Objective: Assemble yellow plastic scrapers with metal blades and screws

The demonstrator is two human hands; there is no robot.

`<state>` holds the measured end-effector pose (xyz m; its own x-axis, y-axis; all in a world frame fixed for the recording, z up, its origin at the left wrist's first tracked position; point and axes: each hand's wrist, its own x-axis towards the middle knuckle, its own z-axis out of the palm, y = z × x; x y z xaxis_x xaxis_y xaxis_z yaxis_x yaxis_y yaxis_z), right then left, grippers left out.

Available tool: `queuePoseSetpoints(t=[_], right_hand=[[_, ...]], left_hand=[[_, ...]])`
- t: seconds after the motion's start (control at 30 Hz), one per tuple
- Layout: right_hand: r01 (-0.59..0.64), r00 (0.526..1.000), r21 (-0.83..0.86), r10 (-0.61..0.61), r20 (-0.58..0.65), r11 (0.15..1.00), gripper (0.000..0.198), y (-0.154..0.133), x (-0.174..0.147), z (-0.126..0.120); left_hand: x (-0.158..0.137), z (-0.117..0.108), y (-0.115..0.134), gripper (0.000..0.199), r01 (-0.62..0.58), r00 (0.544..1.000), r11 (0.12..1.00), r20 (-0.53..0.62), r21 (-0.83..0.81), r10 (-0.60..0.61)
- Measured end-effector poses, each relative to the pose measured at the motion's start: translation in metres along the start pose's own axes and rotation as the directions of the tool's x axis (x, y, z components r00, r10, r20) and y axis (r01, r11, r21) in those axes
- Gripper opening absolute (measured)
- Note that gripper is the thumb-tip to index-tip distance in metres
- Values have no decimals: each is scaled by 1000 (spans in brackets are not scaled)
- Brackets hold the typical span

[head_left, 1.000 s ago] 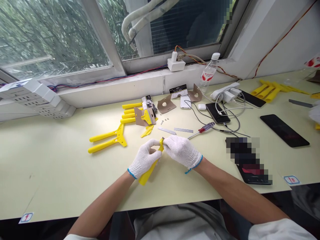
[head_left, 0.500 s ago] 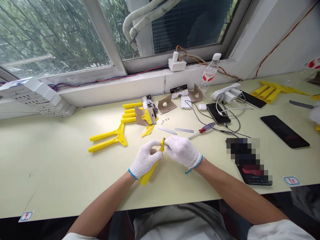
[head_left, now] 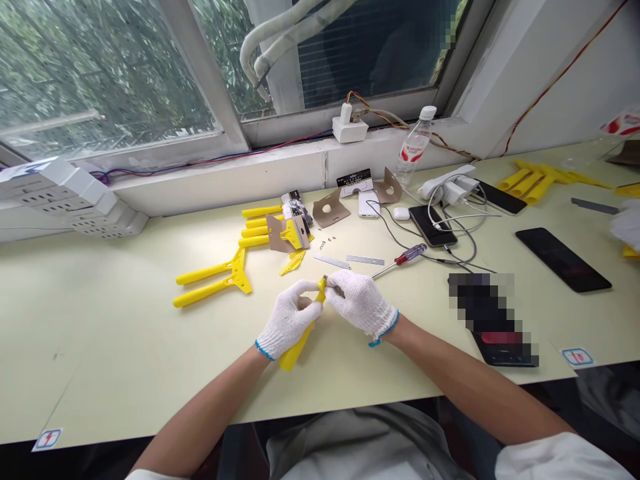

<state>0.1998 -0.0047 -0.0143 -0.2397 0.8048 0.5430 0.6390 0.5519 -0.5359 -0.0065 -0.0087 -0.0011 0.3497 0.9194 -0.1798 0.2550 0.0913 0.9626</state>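
My left hand [head_left: 290, 319], in a white knit glove, is closed around a yellow scraper [head_left: 299, 348], its handle slanting down toward the table's front edge. At the scraper's head, my gloved right hand [head_left: 357, 300] pinches with thumb and finger; whatever is between them is too small to make out. Just beyond my hands lie two thin metal blades [head_left: 365, 260], several tiny screws [head_left: 323, 245] and a loose yellow head piece [head_left: 293, 263]. A screwdriver [head_left: 400, 260] with a red and clear handle rests behind my right hand.
Yellow scraper handles [head_left: 207, 291] lie at the left, near packaged scrapers [head_left: 290, 233] and bent cardboard [head_left: 331, 208]. To the right are phones [head_left: 563, 259], tangled cables, a power strip [head_left: 440, 183] and more yellow handles [head_left: 530, 182]. A water bottle [head_left: 414, 150] stands by the sill.
The view has shifted slightly. My right fingers have moved a little at the scraper's head, while my left hand keeps its hold on the scraper.
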Motion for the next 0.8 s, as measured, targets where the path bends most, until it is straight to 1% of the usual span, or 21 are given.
queuePoseSetpoints(t=[0.23,0.37,0.47,0.57,0.73,0.8], right_hand=[[-151,988,131,144,59,980,17,-2,1,0],[-266,963,226,249,103,937,20,-6,4,-2],[-352,936,299,324,138,887,21,-8,5,-3],[-445,896,393,403,189,805,24,-10,6,-2],[-591,803,538,499,325,601,40,-11,7,0],[-632,766,579,529,366,515,39,-13,8,0]], left_hand=[[0,1,1,37,-47,999,998,-26,34,48],[0,1,2,36,-63,997,997,-36,34,64],[0,1,1,37,-70,997,997,-40,36,71],[0,1,1,36,-82,995,996,-59,39,85],[0,2,1,37,-109,992,994,-67,27,111],[0,2,1,37,-116,990,993,-73,12,116]])
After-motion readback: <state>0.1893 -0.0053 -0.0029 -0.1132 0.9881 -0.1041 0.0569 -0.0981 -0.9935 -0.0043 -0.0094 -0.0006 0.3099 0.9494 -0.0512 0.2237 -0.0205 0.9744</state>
